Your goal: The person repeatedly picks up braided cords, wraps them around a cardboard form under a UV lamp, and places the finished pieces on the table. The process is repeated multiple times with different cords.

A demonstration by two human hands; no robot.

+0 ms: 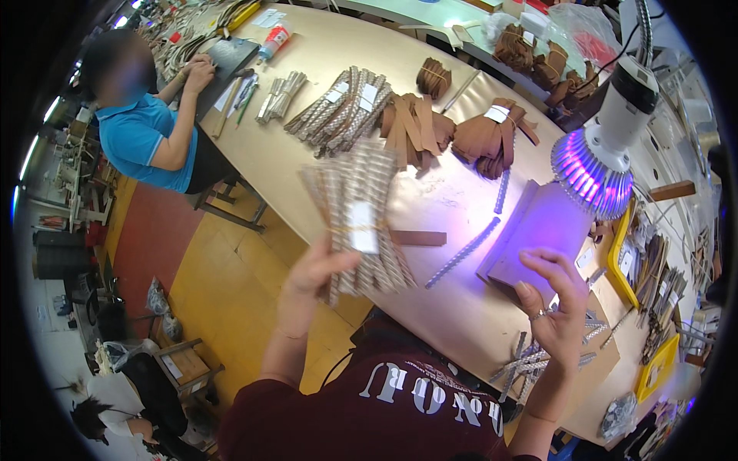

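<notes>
My left hand (317, 270) grips a bundle of grey-brown patterned straps (380, 265), raised over the near edge of the table. A rubber band and a white paper label go round its middle; motion blurs its upper end. My right hand (560, 307) is held up, fingers curved and apart, nothing in it. Close by, a flat block (530, 238) lies under a lamp glowing violet (593, 173). Two narrow patterned strips (465, 252) (502, 192) lie to the left of the block. Below my right hand is a pile of loose strips (530, 361).
Patterned strap bundles (342, 107) and brown strap bundles (488, 138) lie along the table (323, 38). A brown bar (419, 238) sits behind my bundle. Yellow trays (657, 369) stand at the right. At the far left, a person in blue (146, 138) works at the table.
</notes>
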